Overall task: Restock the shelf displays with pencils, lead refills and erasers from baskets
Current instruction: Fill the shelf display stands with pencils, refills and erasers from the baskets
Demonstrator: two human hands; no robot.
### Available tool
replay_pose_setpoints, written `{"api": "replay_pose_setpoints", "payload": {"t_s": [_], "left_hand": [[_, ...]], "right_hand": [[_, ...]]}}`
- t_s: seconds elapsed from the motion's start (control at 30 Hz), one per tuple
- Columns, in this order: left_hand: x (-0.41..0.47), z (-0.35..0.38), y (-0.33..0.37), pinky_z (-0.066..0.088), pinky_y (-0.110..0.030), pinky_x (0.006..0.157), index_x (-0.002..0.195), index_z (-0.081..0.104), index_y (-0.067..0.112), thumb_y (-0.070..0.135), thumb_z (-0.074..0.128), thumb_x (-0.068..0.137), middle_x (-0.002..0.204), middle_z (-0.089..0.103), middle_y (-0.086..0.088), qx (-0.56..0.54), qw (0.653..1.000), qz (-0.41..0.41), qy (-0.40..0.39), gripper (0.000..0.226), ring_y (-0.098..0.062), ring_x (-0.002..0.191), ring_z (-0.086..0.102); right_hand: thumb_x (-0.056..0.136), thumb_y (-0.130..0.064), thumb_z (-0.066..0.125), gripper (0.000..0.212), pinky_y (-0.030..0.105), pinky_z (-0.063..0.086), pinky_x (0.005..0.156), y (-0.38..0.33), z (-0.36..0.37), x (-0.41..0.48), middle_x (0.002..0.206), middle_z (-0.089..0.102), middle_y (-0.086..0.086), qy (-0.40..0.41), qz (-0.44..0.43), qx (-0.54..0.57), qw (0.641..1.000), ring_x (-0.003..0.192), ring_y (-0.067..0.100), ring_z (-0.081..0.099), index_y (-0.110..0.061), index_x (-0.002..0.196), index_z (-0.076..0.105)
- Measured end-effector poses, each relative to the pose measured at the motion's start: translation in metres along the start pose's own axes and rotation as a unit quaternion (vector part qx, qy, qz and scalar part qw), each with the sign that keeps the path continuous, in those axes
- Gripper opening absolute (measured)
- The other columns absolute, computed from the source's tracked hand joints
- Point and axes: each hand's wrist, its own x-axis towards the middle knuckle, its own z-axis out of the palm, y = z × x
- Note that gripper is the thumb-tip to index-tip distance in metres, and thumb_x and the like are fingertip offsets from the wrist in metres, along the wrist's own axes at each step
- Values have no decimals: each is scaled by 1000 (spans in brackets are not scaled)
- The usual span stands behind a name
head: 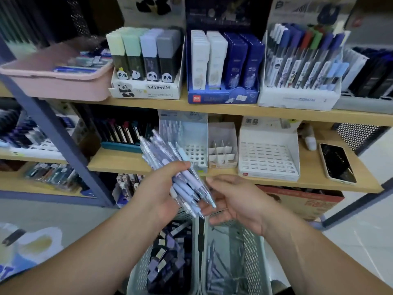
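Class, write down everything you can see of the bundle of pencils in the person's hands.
The bundle of pencils is several mechanical pencils with clear barrels and pale lilac grips. It slants, top ends up-left, tips down-right. The left hand grips its middle; the right hand cups the tips. It is held above two mesh baskets.

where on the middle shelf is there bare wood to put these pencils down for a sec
Two patches on the middle shelf: the bare wood in front of the teal tray, left of the holed white display, and a narrower strip between the white grid stand and the phone. The top shelf is packed, boxes side by side.
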Motion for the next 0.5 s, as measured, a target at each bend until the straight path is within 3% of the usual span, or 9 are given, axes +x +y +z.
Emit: {"api": "replay_pose_setpoints", "payload": {"t_s": [0.07, 0.17, 0.23, 0.33, 0.37, 0.47, 0.5], "left_hand": [[14, -9, 0, 46, -55, 105, 99, 68, 5, 12, 85, 66, 124, 65, -27, -18, 999, -25, -10, 37, -42, 115, 64], [32, -23, 4, 46, -57, 105, 97, 70, 3, 12, 87, 62, 117, 67, -24, -25, 999, -41, -18, 40, -41, 114, 64], [43, -34, 10, 46, -58, 104, 104, 72, 1, 14, 92, 54, 122, 66, -24, -36, 998, -54, -10, 55, -43, 115, 63], [58, -47, 20, 45, -58, 105, 128, 63, -2, 14, 91, 58, 131, 60, -30, -59, 996, -69, -6, 77, -45, 117, 62], [61, -50, 24, 46, -58, 104, 125, 63, -3, 13, 89, 62, 126, 63, -30, -61, 996, -71, -12, 70, -44, 114, 64], [68, -55, 33, 50, -51, 99, 94, 69, 2, 10, 78, 69, 93, 71, -19, -66, 996, -61, -18, 28, -35, 94, 69], [70, -58, 35, 50, -50, 100, 93, 69, 3, 11, 77, 69, 91, 70, -16, -63, 996, -57, -9, 27, -35, 95, 68]], "right_hand": [[98, -39, 61, 30, 35, 58, 66, 3, 4, 14, 91, 75, 18, 27, -4, -26, 999, 79, 25, 73, -13, 109, 71], [93, -40, 68, 26, 30, 55, 66, 0, 6, 32, 83, 74, 7, 36, -10, -76, 996, 78, 21, 71, -16, 101, 73], [89, -31, 75, 18, 28, 55, 65, -5, 8, 44, 77, 72, -2, 28, -13, -91, 995, 76, 19, 70, -15, 96, 73], [87, -17, 77, 9, 26, 56, 65, -14, 14, 62, 85, 74, 6, 4, -22, -139, 990, 73, 15, 70, -14, 95, 73], [86, -16, 78, 11, 24, 56, 66, -17, 16, 67, 89, 75, 9, -4, -20, -163, 986, 75, 15, 71, -14, 96, 73], [84, -17, 80, 15, 26, 57, 66, -22, 20, 79, 90, 75, 14, -34, -19, -204, 978, 78, 19, 73, -13, 96, 73], [85, -16, 80, 13, 26, 57, 65, -23, 21, 82, 87, 76, 14, -36, -22, -211, 977, 77, 21, 74, -12, 95, 73]]}}
